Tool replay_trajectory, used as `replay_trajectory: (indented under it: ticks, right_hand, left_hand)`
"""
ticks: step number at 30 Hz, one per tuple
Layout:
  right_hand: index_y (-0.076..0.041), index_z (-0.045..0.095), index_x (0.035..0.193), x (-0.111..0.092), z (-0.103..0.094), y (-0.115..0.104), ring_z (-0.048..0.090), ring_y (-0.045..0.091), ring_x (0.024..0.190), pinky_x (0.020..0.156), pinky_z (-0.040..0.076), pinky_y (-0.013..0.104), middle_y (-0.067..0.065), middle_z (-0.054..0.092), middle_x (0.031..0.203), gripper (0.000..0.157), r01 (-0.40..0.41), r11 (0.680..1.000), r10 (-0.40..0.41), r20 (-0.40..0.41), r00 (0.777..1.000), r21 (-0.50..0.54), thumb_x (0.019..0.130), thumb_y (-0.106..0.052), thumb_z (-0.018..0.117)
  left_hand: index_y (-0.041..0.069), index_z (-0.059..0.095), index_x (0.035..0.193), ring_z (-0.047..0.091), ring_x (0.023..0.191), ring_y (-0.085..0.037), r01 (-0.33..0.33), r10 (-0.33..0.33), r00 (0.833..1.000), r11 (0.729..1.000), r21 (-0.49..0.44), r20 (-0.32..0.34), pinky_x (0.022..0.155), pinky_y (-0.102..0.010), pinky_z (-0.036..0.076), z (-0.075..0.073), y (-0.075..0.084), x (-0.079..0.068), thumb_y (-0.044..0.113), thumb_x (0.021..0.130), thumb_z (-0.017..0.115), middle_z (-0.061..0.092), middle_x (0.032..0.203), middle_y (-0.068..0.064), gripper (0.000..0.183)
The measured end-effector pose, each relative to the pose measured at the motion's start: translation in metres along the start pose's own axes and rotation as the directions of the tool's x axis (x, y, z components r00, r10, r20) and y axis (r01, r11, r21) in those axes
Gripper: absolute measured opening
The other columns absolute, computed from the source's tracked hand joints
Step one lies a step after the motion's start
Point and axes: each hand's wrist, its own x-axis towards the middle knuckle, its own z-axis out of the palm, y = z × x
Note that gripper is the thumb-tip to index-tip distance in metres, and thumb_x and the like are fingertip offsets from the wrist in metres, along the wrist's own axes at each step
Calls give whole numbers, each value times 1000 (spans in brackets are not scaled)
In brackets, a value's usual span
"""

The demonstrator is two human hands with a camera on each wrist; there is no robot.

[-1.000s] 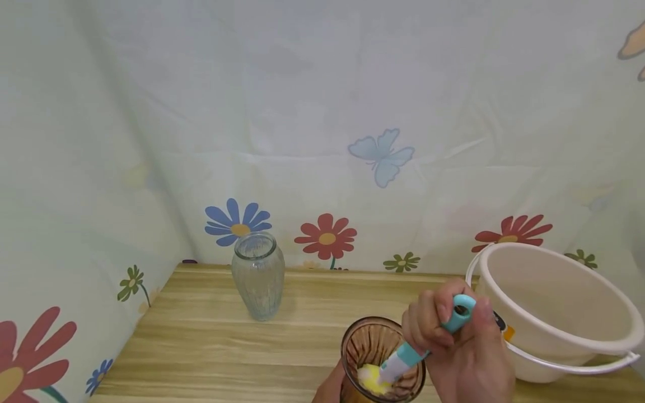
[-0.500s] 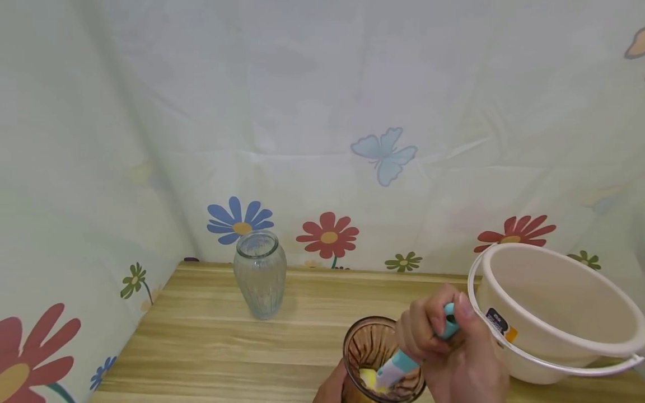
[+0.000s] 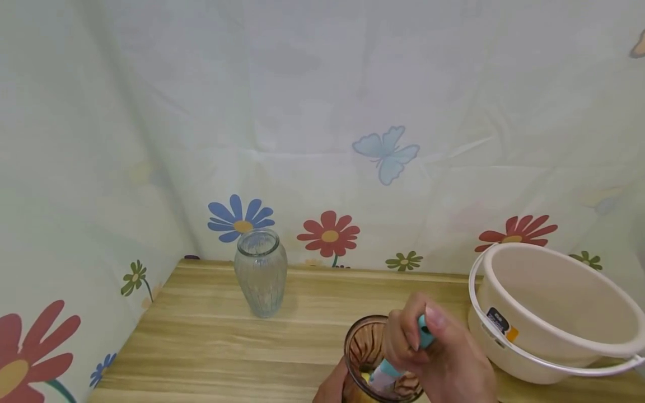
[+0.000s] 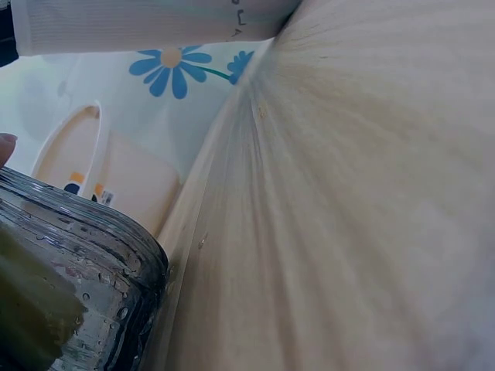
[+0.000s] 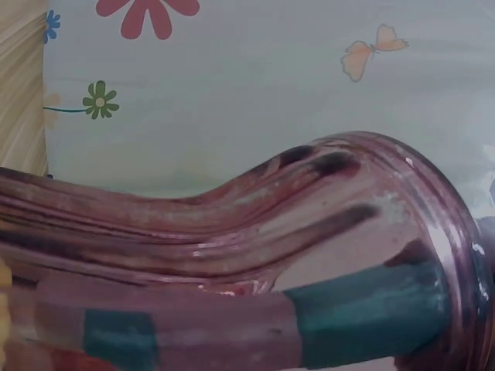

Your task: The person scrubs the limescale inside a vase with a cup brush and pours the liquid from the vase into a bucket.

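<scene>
A brown ribbed glass vase [image 3: 361, 344] is at the bottom of the head view, its mouth tilted up toward the camera. My left hand [image 3: 331, 387] holds it from the left, mostly cut off by the frame. My right hand [image 3: 443, 355] grips the teal end of a sponge bottle brush [image 3: 387, 374], whose white and teal shaft goes down into the vase. A little of the yellow sponge [image 3: 366, 378] shows inside. In the left wrist view the vase's wet base [image 4: 108, 286] carries drops, with the sponge [image 4: 31, 309] seen through the glass.
A clear ribbed glass vase [image 3: 262, 280] stands upright on the wooden table [image 3: 201, 336], back left. On the right is a cream bucket [image 3: 529, 358] with its white handle hanging down in front. A flower-printed cloth [image 3: 302, 112] surrounds the table.
My right hand has moved left and down, pushing the brush deeper into the brown vase, so less sponge and shaft show. The left hand and the vase stay nearly in place.
</scene>
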Motion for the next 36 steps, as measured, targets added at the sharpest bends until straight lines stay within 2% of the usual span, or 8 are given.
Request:
replay_trajectory:
  ticks: [2,5,10,15,20,25,31,36]
  right_hand:
    - [6,31,90,1,0,0,34,24,57,49,31,31,11,30,70,38,-8,1000,8,16,1000,-17,104,-3,-4]
    - [6,31,90,0,2,1,33,24,57,48,31,31,11,30,70,37,-26,999,26,8,1000,-44,103,0,-3]
    - [7,31,90,-2,4,2,33,25,59,48,32,32,12,30,73,38,-62,993,59,-33,998,-101,103,5,-4]
    - [7,36,92,-4,5,2,37,26,62,49,35,33,13,33,76,38,-91,974,80,-62,995,-208,101,10,-1]
    - [2,46,95,-5,12,-2,48,23,64,54,47,34,11,43,75,39,-185,895,136,-147,980,-406,103,14,9]
    - [-2,49,96,-5,16,-5,54,18,63,55,50,32,9,49,74,41,-214,848,163,-146,976,-484,102,17,14]
    - [2,43,92,-7,10,-5,36,23,58,47,35,29,13,38,73,39,-223,935,213,-65,975,-277,101,14,7]
    - [4,36,88,-6,3,-3,32,25,58,47,29,30,13,32,72,37,-170,978,172,7,985,-120,100,10,1]
  left_hand:
    - [16,44,155,61,124,-15,4,-2,999,999,44,-49,95,-30,52,11,-35,11,47,93,73,61,146,-11,75]
    - [20,42,157,59,121,-5,-22,23,999,999,27,-28,92,-25,52,11,-57,16,55,93,70,61,146,-5,78]
    - [12,38,159,53,129,0,-54,60,997,993,-100,54,101,-20,46,6,-45,13,53,91,73,57,151,-5,87]
    - [14,38,159,52,130,-1,-99,107,993,988,-122,57,101,-19,45,4,-34,8,44,90,78,57,150,-5,86]
    - [27,39,157,53,134,-6,-105,119,991,976,-192,64,108,-19,42,6,-47,12,37,84,85,57,151,1,87]
    - [35,41,155,53,132,-4,-93,97,995,991,-99,33,107,-20,42,6,-49,13,28,79,88,56,150,8,89]
    - [27,41,157,51,134,-5,-157,162,986,978,-135,27,110,-20,41,5,-30,7,21,79,85,54,153,-2,89]
    - [34,38,158,49,136,-3,-127,127,992,991,-45,5,109,-21,42,9,-50,11,27,80,87,52,155,4,93]
